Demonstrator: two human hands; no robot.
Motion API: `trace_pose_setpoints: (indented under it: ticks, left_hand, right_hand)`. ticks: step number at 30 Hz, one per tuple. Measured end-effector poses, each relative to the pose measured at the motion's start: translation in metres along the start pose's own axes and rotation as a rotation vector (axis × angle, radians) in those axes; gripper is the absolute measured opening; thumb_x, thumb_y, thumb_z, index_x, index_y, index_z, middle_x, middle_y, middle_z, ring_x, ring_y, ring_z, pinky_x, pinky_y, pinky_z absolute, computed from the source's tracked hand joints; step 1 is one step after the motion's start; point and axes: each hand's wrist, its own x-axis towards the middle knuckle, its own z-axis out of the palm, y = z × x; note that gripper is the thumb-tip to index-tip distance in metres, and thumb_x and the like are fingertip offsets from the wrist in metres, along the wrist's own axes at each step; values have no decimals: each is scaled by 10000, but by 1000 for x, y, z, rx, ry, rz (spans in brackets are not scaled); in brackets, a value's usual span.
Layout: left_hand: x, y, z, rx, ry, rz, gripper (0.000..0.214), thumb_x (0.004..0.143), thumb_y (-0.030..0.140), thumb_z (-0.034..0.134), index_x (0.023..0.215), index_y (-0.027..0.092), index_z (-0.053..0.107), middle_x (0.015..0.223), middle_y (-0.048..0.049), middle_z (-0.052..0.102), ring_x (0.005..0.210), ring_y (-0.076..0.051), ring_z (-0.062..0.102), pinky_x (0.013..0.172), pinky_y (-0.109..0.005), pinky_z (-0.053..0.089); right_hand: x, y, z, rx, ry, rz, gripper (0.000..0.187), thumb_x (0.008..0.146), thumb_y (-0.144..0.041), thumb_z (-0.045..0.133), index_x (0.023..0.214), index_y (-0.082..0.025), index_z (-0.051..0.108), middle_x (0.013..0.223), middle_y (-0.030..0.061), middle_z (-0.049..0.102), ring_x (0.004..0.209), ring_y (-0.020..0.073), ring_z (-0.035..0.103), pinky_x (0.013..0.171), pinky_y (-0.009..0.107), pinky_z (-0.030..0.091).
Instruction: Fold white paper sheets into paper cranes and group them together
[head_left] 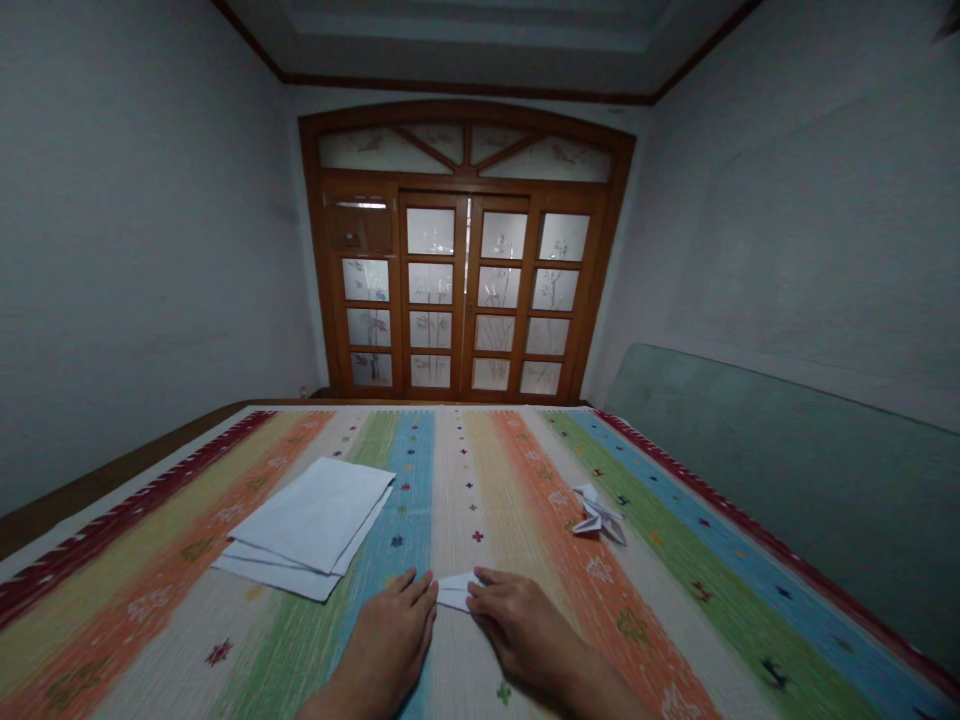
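A small folded piece of white paper (454, 591) lies on the striped woven cover (457, 470), between my two hands. My left hand (390, 630) lies palm down, its fingertips against the paper's left end. My right hand (521, 630) covers the paper's right part, fingers bent over it. To the left lies a stack of white paper sheets (307, 525), slightly fanned. A folded paper crane (598, 515) sits to the right, apart from both hands.
The cover spreads over a bed or low platform with a wooden edge (112, 480) on the left. A pale green panel (780, 490) leans along the right wall. Beyond the far end stands a wooden glazed door (465, 290).
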Motion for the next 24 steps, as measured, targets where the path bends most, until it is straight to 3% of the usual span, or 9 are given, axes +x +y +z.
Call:
trace_pose_setpoints:
  ticks: [3,6,13,18,24]
  left_hand:
    - [1,-2,-1,-47,66,7,292,909,44,556,1037,203,765,1060,-61,805,982,-267,740,835,-374,611]
    - [0,2,-4,-101,130,8,206,913,84,600,910,222,752,885,-29,769,847,-229,715,732,-314,582]
    - [0,6,-2,-133,181,25,190,892,100,656,990,249,721,889,-16,709,821,-213,679,714,-296,541]
    - [2,1,2,-80,216,91,164,952,113,593,922,226,709,843,-16,697,761,-203,665,676,-294,523]
    - [3,-3,2,-13,232,170,208,989,108,523,910,216,683,821,-16,695,727,-181,656,660,-266,511]
  right_hand:
    - [-1,4,3,8,-16,39,305,936,-102,527,1163,-136,728,1182,148,766,1230,302,657,1044,400,534]
    - [0,7,4,18,2,74,335,931,-101,533,1213,-134,710,1209,173,749,1243,309,648,1035,427,538]
    - [-2,10,5,118,77,83,322,911,-89,565,1180,-178,718,1182,143,767,1205,278,675,1022,416,540]
    - [-5,10,4,148,111,53,255,903,-109,579,1080,-211,732,1168,102,774,1189,267,677,1031,424,527]
    - [-5,11,3,140,121,31,310,901,-111,562,1170,-206,685,1183,115,755,1131,250,694,1000,391,540]
